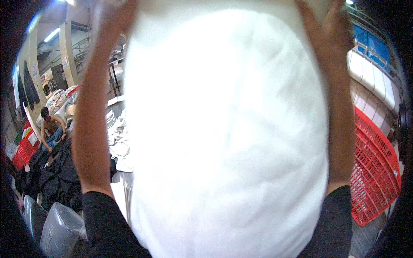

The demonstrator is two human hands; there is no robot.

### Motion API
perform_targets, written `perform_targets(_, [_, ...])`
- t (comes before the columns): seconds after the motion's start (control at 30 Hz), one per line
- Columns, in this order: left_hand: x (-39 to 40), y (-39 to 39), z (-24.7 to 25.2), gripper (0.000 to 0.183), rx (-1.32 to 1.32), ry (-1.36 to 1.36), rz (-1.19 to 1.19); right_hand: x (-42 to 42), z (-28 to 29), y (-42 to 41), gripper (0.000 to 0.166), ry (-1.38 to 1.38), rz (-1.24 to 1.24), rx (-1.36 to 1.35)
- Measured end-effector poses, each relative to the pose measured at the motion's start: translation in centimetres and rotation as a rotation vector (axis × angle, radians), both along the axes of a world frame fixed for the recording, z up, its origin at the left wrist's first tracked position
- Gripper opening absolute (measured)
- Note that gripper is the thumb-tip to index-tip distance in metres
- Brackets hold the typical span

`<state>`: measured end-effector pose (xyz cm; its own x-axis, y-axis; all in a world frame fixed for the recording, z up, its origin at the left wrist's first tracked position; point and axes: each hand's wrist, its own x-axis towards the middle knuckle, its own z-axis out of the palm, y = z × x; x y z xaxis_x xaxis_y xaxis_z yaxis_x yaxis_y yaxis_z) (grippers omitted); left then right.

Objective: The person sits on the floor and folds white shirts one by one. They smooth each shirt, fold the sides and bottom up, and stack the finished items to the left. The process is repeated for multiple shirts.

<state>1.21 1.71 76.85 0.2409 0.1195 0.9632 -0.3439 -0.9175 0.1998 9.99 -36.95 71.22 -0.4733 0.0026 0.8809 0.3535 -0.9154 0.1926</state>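
Note:
A large white cloth (226, 129) hangs spread in front of me and fills the middle of the view, its centre washed out by brightness. At the upper left, my left hand (117, 14) is raised and blurred at the cloth's side, its fingers partly cut off by the top edge. My right hand (334, 27), also raised and blurred, grips the cloth at the upper right with the thumb towards the middle. Both forearms run up along the cloth's sides. What lies straight behind the fabric is hidden.
Loose white cloths (117, 142) lie on a surface at left. Beyond, a person (51, 129) sits by a heap of black fabric (58, 174) and a red basket (25, 151). A plastic-wrapped bundle (61, 229) stands lower left. A red plastic crate (374, 171) tilts at right.

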Motion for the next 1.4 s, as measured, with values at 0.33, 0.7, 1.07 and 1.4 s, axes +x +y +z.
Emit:
perform_targets(0.33, [27.9,1.9,-40.8,0.066,-0.155,0.793,0.471,25.1,-36.7,9.1,0.105,1.683,0.022,-0.159])
perform_targets(0.7, [6.8,-9.9,-69.0,0.107,0.025,1.594,0.137,2.6,-62.1,1.1,0.106,2.605,-0.042,-0.159])
perform_targets(1.07, [3.5,-15.6,-70.3,0.124,0.224,1.668,0.026,-5.2,-63.7,-6.4,0.126,2.831,-0.259,-0.148])
perform_targets(1.4, [6.1,-13.3,-70.5,0.129,-0.072,1.702,0.168,3.1,-67.8,-5.0,0.127,2.5,-0.204,-0.436])
